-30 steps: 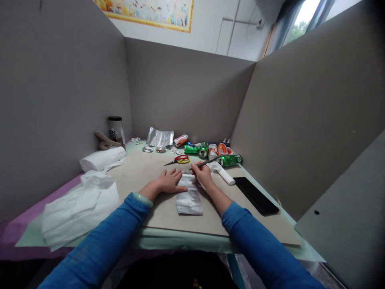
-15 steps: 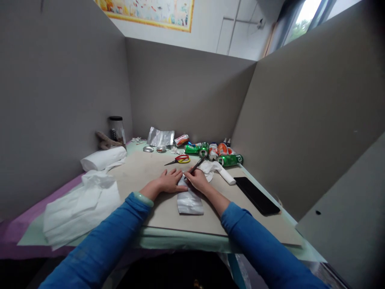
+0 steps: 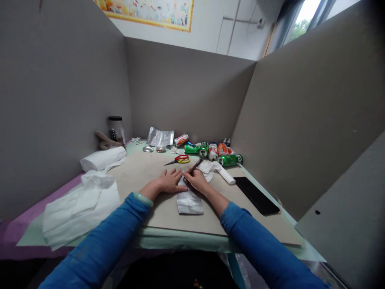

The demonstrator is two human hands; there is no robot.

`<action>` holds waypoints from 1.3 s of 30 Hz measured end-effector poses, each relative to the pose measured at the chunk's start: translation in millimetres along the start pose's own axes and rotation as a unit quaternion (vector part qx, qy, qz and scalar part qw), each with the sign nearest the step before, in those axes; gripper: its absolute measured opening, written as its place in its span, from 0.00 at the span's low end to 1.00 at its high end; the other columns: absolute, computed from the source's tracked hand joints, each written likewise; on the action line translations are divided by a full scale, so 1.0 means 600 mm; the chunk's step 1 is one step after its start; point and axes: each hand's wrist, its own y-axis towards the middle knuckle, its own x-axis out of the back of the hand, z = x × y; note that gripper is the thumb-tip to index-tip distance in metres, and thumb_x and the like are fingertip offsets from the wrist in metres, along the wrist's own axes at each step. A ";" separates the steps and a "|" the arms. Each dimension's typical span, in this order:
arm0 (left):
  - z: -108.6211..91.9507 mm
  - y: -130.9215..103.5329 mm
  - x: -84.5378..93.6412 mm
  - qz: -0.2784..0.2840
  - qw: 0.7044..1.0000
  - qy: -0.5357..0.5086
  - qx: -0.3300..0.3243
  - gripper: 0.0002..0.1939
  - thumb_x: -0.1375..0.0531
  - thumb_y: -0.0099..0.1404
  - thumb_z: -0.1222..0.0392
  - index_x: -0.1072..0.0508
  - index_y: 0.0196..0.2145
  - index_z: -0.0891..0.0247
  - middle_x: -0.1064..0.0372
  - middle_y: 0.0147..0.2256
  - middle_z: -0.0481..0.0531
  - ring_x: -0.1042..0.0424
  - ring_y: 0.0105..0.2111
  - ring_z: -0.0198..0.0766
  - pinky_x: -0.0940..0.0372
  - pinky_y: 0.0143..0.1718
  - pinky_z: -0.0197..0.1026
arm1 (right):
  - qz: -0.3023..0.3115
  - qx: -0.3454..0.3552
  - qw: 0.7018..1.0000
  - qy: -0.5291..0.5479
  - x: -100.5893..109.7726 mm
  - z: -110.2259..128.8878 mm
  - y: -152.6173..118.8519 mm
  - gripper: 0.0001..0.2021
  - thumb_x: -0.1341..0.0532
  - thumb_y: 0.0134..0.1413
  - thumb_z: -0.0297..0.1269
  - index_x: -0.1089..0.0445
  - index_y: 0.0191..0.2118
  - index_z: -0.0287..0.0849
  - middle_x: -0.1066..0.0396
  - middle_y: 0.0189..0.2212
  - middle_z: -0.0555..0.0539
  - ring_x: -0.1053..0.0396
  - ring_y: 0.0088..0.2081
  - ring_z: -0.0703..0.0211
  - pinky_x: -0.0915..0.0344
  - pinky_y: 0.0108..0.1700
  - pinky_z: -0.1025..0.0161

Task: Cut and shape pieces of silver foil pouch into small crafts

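Note:
A strip of silvery metal sheet (image 3: 190, 202) lies on the beige board (image 3: 162, 216) in front of me. My left hand (image 3: 169, 181) rests flat with its fingers stretched, the thumb and fingertips over the strip's upper part. Closed around a dark pen (image 3: 197, 163), my right hand (image 3: 197, 180) bears on the far end of the same strip. The pen leans up and to the right; its tip sits between my hands and is hard to make out. Beyond them lie scissors (image 3: 180, 159) with red and yellow handles.
Crushed drink cans (image 3: 230, 160) line the back right, near a larger silver sheet (image 3: 160, 137). White tissue (image 3: 224, 175) and a black phone-like slab (image 3: 256, 195) lie at right. On the left are a white roll (image 3: 104, 158), white cloth (image 3: 81, 206) and a lidded jar (image 3: 116, 130). Partition walls surround the table.
The pen's upper end has shifted very slightly to the left with my right hand. My left hand and the metal strip look the same.

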 end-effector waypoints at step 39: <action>-0.008 0.000 0.008 0.032 0.999 0.012 0.010 0.43 0.57 0.61 0.32 0.58 0.65 0.63 0.66 0.65 0.59 0.66 0.64 0.53 0.67 0.59 0.62 | 0.014 0.004 0.999 -0.052 0.003 -0.002 0.006 0.13 0.43 0.53 0.43 0.30 0.27 0.38 0.28 0.22 0.48 0.31 0.26 0.62 0.41 0.28 0.70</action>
